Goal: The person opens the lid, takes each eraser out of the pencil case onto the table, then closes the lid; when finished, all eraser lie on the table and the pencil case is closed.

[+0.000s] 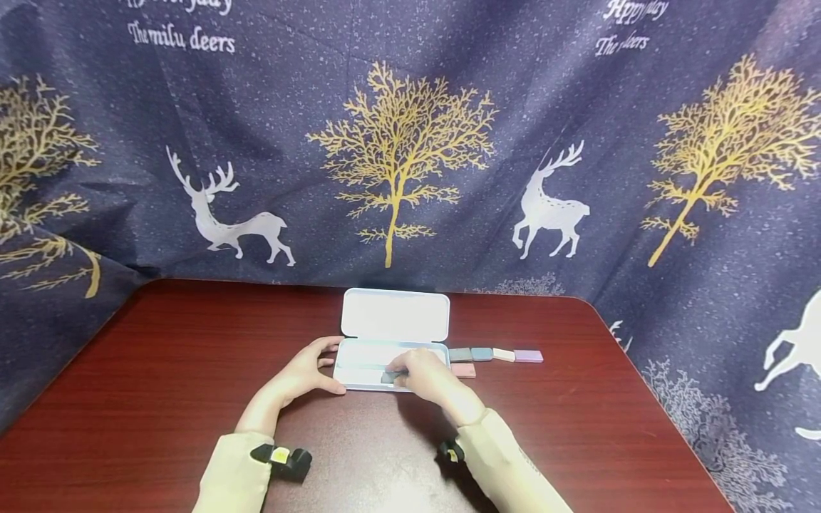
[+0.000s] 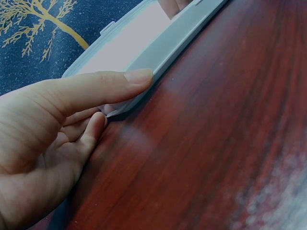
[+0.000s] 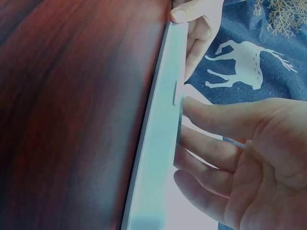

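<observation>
A pale-blue pencil case [image 1: 367,378] lies on the table with its hinged lid [image 1: 395,315] raised at the back. My left hand [image 1: 303,372] holds the case's left end, thumb at the front corner and fingers around the side. In the left wrist view its thumb [image 2: 139,76] presses on the rim. My right hand [image 1: 425,372] reaches into the case's right half, thumb and fingers pinching a small grey-blue block [image 1: 388,377]. In the right wrist view the case's front wall [image 3: 158,120] and the fingers hide most of that block.
To the right of the case runs a row of small blocks: grey [image 1: 460,355], blue [image 1: 482,354], white [image 1: 504,355] and purple [image 1: 529,356]. A pink block [image 1: 463,370] lies in front of them. Behind the reddish-brown table [image 1: 224,313] hangs a dark-blue cloth [image 1: 276,107].
</observation>
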`<state>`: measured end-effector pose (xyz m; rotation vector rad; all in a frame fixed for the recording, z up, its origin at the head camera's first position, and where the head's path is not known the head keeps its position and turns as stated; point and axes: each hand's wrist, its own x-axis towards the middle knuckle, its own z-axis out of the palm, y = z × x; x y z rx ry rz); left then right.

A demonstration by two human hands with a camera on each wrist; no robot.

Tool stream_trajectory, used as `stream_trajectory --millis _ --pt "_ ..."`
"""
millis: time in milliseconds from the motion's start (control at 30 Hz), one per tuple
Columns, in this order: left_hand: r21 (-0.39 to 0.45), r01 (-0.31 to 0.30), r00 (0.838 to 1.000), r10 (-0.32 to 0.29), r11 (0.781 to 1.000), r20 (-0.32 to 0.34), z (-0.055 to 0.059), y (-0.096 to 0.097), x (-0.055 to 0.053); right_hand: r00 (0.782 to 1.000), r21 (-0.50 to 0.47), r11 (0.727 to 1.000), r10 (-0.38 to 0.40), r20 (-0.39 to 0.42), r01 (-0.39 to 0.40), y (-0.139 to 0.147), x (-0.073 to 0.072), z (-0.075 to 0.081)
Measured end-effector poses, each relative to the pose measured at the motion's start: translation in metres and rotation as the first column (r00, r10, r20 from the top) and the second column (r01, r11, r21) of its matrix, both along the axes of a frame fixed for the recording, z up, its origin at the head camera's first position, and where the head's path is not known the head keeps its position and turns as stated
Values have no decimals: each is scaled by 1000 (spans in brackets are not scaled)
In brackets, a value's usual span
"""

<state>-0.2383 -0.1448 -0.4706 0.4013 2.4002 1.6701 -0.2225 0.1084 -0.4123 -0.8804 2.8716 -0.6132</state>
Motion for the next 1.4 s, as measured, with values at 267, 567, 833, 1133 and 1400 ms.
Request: stream_trajectory --millis 267,567,833,1133,1400 --pt "-15 -14 1000 14 1000 10 -2 0 -2 1000 5 1000 -15 -16 15 0 -1 -2" --pt "-8 -21 1000 21 1000 9 -3 -1 -2 1000 -52 999 -11 -2 11 2 -2 -3" --pt "0 -12 1000 12 1000 1 -3 0 -1 1000 -55 998 -9 -13 8 2 -1 -2" --pt "-7 -13 1000 13 1000 3 -4 0 -2 1000 -55 998 -14 -11 14 2 -2 -3" --pt "-10 -3 1000 3 1000 3 -2 1 -1 1000 -71 997 -5 -2 4 5 -2 -3"
